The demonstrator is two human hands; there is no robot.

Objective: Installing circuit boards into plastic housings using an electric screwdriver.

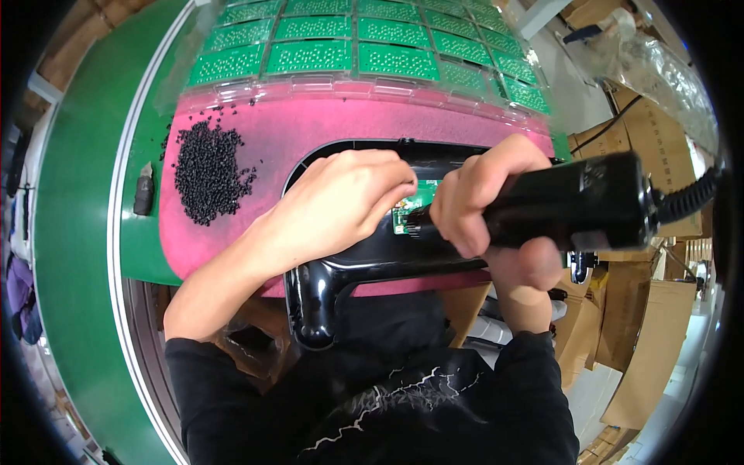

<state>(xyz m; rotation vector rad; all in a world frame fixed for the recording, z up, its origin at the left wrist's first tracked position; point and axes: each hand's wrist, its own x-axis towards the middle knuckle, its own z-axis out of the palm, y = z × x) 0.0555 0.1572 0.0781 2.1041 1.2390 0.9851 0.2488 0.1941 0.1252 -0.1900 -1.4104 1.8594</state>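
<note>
My right hand (477, 201) is wrapped around a black electric screwdriver (577, 201), held nearly level with its tip pointing left. That tip reaches a small green circuit board (401, 223) inside a black plastic housing (387, 267). Over the same board, my left hand (341, 198) has its fingers bent and pinched together close to the tip. Whatever those fingers hold, if anything, is hidden. Part of the board lies behind both hands. The housing rests on a pink mat (287, 120), and a rounded arm of it sticks out toward me.
A heap of tiny black screws (205, 170) covers the mat's left side. Beside it lies a short dark stub (144, 194) on the green table (85, 232). Clear trays of green boards (310, 56) stand behind. Cardboard boxes (666, 163) and the screwdriver's coiled cable (690, 198) are at right.
</note>
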